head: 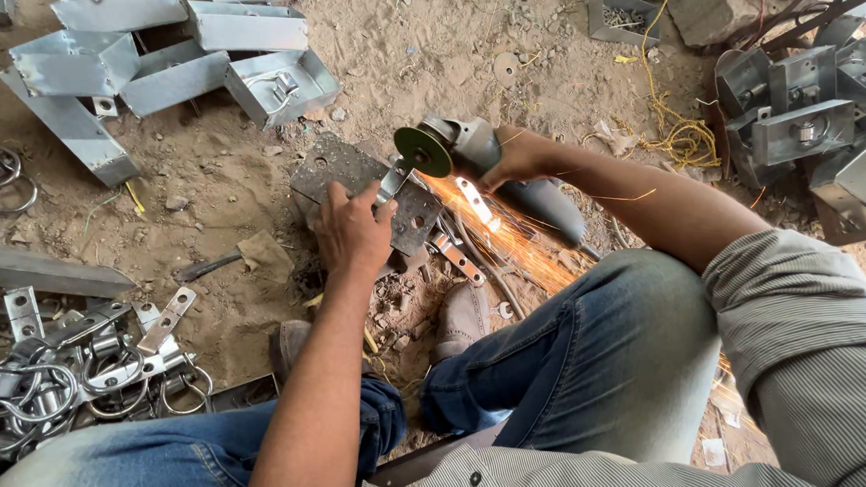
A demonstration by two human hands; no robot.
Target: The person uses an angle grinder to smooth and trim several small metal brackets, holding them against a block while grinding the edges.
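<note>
My right hand (516,158) grips a grey angle grinder (488,160) whose greenish disc (422,151) touches a small metal bracket (392,184). Orange sparks (498,235) spray back toward my knee. My left hand (352,230) presses that bracket down on a dark square steel plate (333,164) lying on the sandy ground. Part of the bracket is hidden under my fingers.
Folded sheet-metal boxes (191,58) lie at the upper left. A heap of metal rings and latches (60,377) sits at the lower left. More steel box parts (811,120) stack at the right, beside tangled yellow wire (682,138). My shoes (458,317) rest near the plate.
</note>
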